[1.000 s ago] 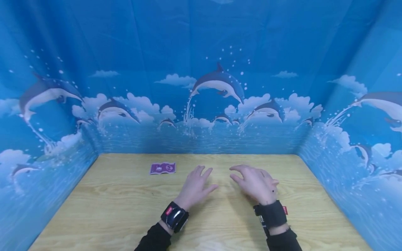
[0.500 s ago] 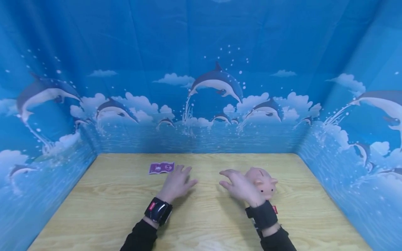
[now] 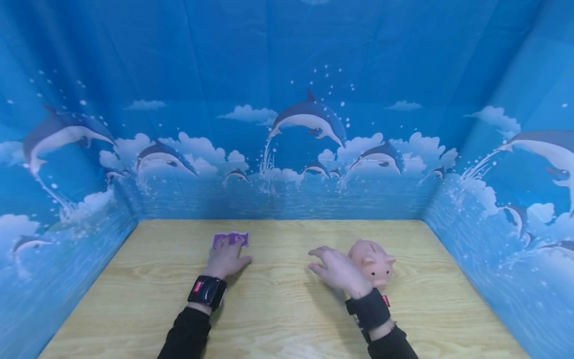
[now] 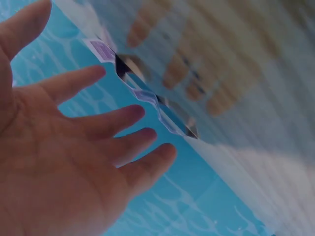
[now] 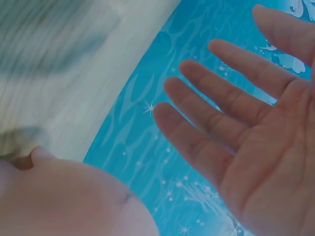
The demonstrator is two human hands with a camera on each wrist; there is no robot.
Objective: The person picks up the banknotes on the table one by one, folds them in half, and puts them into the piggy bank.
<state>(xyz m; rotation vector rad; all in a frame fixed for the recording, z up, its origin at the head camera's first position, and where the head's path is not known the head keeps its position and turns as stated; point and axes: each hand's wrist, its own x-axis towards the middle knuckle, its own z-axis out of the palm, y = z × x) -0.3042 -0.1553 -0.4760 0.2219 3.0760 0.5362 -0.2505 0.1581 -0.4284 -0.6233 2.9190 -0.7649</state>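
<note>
A purple-and-white banknote-like slip [image 3: 244, 236], wavy with folds, lies toward the back left of the table. Over its near edge my left hand [image 3: 224, 260] hovers with spread fingers. In the left wrist view a gap shows between those fingertips [image 4: 133, 114] and the slip [image 4: 103, 50]. On the right stands a pink piggy bank [image 3: 378, 264], its coin slot on top and its face toward me. My right hand [image 3: 338, 269] is just left of it, fingers extended and holding nothing; the right wrist view shows the open palm [image 5: 275, 162] beside the pig's rounded body [image 5: 83, 201].
The pale wood-grain table [image 3: 278, 309] is walled on three sides by a blue dolphin-print curtain [image 3: 287, 199]. Its back edge runs a short way behind the slip and the piggy bank. Both wrists wear black straps [image 3: 207, 291].
My left hand has moved left from the middle of the table to the slip. My right hand has shifted slightly left, uncovering the piggy bank. Slip and pig have stayed put.
</note>
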